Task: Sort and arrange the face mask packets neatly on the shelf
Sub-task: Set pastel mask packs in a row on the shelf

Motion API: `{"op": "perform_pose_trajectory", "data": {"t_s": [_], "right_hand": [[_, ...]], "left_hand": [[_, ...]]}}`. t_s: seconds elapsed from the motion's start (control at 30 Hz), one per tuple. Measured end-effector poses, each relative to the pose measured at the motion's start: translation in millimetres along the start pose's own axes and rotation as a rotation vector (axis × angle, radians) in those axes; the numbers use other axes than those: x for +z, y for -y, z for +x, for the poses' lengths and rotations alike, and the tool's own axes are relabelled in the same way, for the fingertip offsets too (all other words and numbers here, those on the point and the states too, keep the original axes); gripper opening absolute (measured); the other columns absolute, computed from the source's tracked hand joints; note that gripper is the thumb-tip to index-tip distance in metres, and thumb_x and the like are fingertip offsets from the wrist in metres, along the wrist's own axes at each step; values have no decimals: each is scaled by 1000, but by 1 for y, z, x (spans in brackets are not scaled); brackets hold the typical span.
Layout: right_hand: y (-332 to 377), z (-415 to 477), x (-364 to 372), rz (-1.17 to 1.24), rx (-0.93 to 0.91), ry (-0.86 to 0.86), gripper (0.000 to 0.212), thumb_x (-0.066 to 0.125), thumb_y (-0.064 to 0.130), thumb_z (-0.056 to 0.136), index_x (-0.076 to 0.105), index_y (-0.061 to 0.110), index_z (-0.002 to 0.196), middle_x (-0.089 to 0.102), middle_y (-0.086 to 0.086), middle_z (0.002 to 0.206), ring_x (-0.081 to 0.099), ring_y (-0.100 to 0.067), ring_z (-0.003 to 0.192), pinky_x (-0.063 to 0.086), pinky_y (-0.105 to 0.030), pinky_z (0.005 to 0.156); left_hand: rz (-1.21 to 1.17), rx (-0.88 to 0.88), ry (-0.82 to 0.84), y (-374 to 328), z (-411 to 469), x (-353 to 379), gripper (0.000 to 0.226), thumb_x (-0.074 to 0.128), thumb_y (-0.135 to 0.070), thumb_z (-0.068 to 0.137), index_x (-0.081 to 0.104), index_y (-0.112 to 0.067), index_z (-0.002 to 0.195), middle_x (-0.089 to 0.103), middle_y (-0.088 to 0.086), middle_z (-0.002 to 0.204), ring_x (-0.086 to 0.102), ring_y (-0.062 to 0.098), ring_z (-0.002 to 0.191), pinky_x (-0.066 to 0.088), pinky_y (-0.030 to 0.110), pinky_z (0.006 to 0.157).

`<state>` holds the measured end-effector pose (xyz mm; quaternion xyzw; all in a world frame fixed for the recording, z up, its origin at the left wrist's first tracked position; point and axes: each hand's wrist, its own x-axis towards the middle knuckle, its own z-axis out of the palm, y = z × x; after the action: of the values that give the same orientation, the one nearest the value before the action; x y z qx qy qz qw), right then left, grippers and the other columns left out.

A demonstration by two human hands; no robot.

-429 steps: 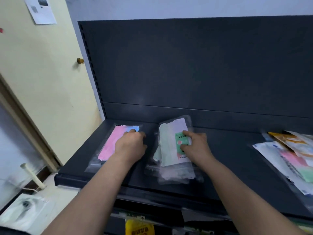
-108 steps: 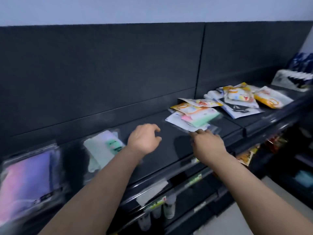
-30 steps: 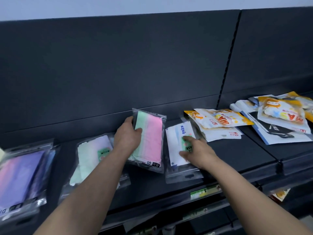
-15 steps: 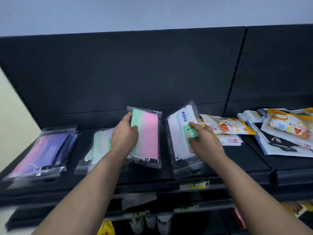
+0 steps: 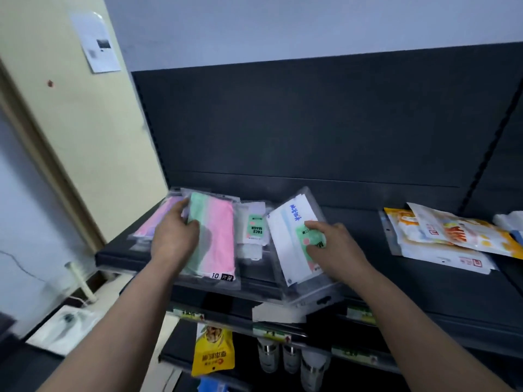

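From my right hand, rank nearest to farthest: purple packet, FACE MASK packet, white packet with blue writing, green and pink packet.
1. White packet: held by the right hand.
2. FACE MASK packet: just left.
3. Green and pink packet: further left, in the left hand.
4. Purple packet: far left.

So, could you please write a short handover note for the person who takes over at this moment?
Left hand grips the green-pink packet above the left end of the shelf.
Right hand holds the white packet, tilted up.
Laid down: the purple packet far left, the FACE MASK packet between the held ones.
Left to do: set both held packets down, then probably sort the orange-and-white pile on the right.
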<state>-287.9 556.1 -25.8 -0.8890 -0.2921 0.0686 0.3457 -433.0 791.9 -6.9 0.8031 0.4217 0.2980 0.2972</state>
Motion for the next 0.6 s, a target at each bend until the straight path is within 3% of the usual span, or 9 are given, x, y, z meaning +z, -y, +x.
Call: {"op": "perform_pose_trajectory", "data": {"t_s": [0.17, 0.27, 0.4, 0.6], "right_hand": [[36, 25, 32, 37, -24, 22, 51, 56, 25, 90, 43, 34, 138, 39, -6, 131, 57, -24, 103, 46, -29, 88], [57, 44, 56, 54, 1, 36, 52, 55, 23, 90, 42, 31, 140, 38, -7, 132, 54, -22, 97, 41, -26, 82], [79, 72, 87, 90, 71, -1, 52, 53, 21, 91, 41, 29, 141, 36, -8, 133, 58, -24, 95, 47, -30, 86], [92, 107, 122, -71, 198, -10, 51, 49, 25, 92, 40, 28, 142, 36, -11, 132, 56, -30, 106, 46, -32, 92]], "left_hand": [[-5, -45, -59, 23, 23, -31, 55, 50, -15, 87, 44, -28, 140, 66, 10, 118, 62, 33, 98, 50, 40, 87], [-11, -42, -32, 39, 45, -38, 55, 51, -15, 88, 43, -27, 141, 64, 11, 122, 62, 33, 99, 50, 38, 86], [-42, -38, 15, 60, 82, -43, 54, 51, -16, 87, 44, -27, 140, 66, 11, 116, 63, 34, 96, 53, 40, 84], [-101, -23, 87, 90, 139, -46, 55, 53, -17, 85, 45, -27, 138, 68, 14, 111, 65, 36, 98, 54, 47, 85]]}}
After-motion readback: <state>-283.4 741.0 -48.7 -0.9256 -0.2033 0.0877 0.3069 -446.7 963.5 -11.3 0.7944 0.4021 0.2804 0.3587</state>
